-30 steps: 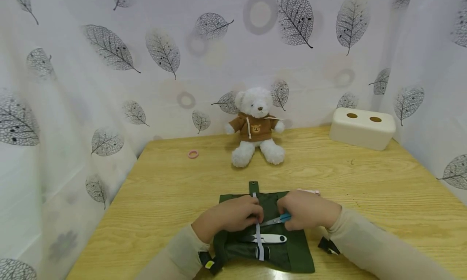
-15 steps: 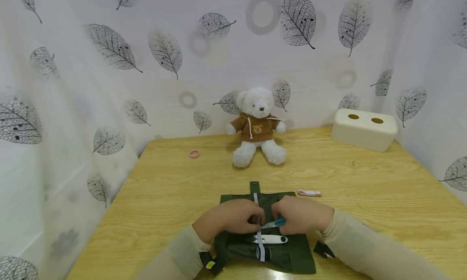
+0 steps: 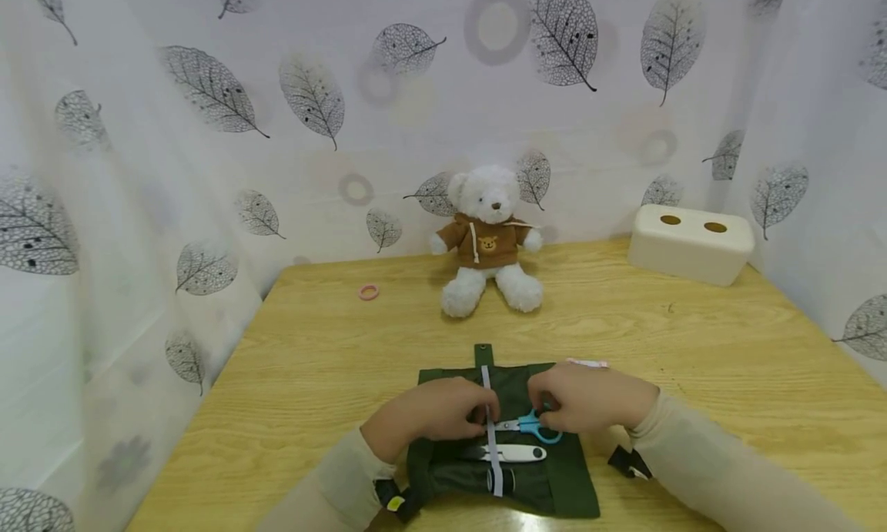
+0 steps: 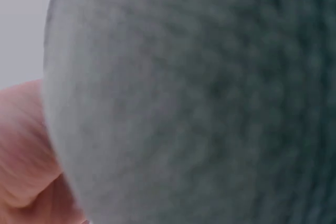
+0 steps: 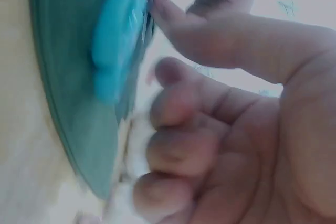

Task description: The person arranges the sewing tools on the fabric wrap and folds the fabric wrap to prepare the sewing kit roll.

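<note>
A dark green fabric tool roll (image 3: pixel 571 482) lies unfolded on the table, with a white elastic strap (image 3: pixel 493 447) running down it. My left hand (image 3: pixel 443 409) pinches the strap near its middle. Blue-handled scissors (image 3: pixel 528 424) lie on the fabric, blades pointing left to the strap. My right hand (image 3: pixel 592 397) hovers just over their handles; in the right wrist view its loosely curled fingers (image 5: pixel 181 150) stand apart from the blue handles (image 5: pixel 111 40). Below the scissors, a white-handled tool (image 3: pixel 520 453) and a black spool (image 3: pixel 509 482) sit under the strap. Sleeve cloth (image 4: pixel 173 98) blocks most of the left wrist view.
A white teddy bear (image 3: pixel 490 243) in a brown hoodie sits at the back of the wooden table (image 3: pixel 312 363). A pink ring (image 3: pixel 369 292) lies left of it, and a cream box (image 3: pixel 691 243) with two holes stands back right. A small pink-and-white item (image 3: pixel 587 363) is partly behind my right hand.
My right hand first moved left with the scissors, their blades reaching the strap, then let go of the handles and drew back right. My left hand stays at the strap.
</note>
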`<state>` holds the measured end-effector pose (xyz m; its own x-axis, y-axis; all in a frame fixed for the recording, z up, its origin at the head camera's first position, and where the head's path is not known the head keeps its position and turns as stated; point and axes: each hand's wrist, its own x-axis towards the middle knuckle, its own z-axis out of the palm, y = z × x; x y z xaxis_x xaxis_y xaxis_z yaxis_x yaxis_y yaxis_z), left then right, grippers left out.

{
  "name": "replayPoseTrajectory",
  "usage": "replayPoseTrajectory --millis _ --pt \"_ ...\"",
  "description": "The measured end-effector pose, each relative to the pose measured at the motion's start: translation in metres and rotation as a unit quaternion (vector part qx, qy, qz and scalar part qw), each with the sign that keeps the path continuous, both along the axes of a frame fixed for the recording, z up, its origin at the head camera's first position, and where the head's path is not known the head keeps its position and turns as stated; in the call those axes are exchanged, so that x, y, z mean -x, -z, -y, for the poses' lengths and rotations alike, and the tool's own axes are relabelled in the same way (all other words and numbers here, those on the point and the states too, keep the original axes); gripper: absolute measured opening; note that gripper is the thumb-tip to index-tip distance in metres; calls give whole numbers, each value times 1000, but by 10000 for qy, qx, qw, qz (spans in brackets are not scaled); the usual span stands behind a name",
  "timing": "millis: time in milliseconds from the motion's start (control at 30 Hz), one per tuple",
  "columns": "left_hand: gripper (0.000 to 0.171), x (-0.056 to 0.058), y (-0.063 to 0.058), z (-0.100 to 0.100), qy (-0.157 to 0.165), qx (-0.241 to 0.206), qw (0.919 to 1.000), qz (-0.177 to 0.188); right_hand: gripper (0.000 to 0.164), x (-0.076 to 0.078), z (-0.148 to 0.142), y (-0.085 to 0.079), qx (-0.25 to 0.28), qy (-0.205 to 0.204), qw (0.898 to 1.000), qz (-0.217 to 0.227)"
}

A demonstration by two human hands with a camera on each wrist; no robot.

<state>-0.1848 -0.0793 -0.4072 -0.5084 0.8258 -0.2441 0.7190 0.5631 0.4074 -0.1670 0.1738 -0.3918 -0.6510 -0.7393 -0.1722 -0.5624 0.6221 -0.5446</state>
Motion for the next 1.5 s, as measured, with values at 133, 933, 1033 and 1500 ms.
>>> replayPoseTrajectory --millis 133,933,1033,1500 --pt "9 0 0 2 -109 71 9999 46 16 -2 -9 -3 -215 113 9997 51" --pt "12 -2 2 2 -371 233 9988 -229 16 0 6 6 -202 -145 9996 -145" --pt "12 -2 1 1 -396 223 9987 -226 15 0 8 4 -206 -172 9996 -129" --pt "13 -3 1 0 -363 125 9992 -90 13 2 13 4 -98 -291 9995 -85"
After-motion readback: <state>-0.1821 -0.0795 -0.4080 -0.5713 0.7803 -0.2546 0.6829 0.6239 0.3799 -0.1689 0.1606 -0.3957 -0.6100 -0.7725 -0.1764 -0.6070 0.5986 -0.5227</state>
